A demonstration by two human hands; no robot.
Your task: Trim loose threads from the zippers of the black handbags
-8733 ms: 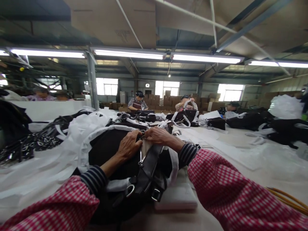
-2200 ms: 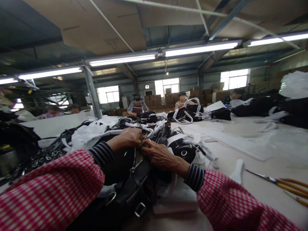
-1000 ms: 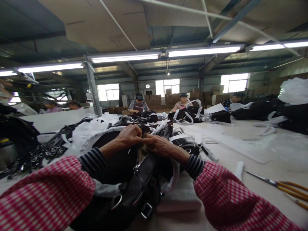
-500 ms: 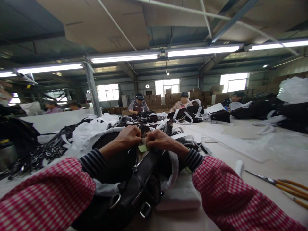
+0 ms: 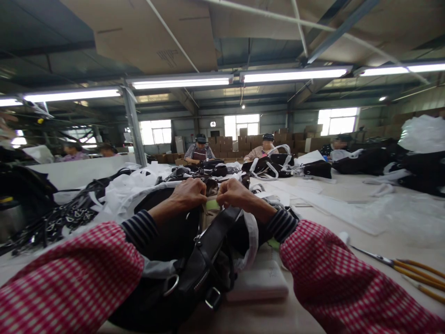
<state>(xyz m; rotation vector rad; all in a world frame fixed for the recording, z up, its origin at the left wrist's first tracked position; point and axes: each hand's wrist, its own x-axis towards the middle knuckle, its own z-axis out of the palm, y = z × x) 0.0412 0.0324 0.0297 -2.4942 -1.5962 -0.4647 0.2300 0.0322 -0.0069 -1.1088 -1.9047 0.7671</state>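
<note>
A black handbag [image 5: 174,273] with a metal zipper and ring hardware lies in front of me, partly wrapped in white paper. My left hand [image 5: 189,194] and my right hand [image 5: 236,195] are closed at the bag's top opening. Between them they pinch a small light-green tag [image 5: 211,203]. A black strap [image 5: 212,246] runs down the bag toward me. My sleeves are red-and-white checked over striped cuffs.
A white pad [image 5: 259,283] lies under the bag's right side. Scissors with yellow handles [image 5: 399,266] rest at the right. More black bags and white wrapping [image 5: 114,190] pile up on the left and ahead. Several people work at the table's far end [image 5: 266,147].
A light-green tag has come out of the bag's opening. Both hands have lifted a little and moved slightly apart, holding it between them.
</note>
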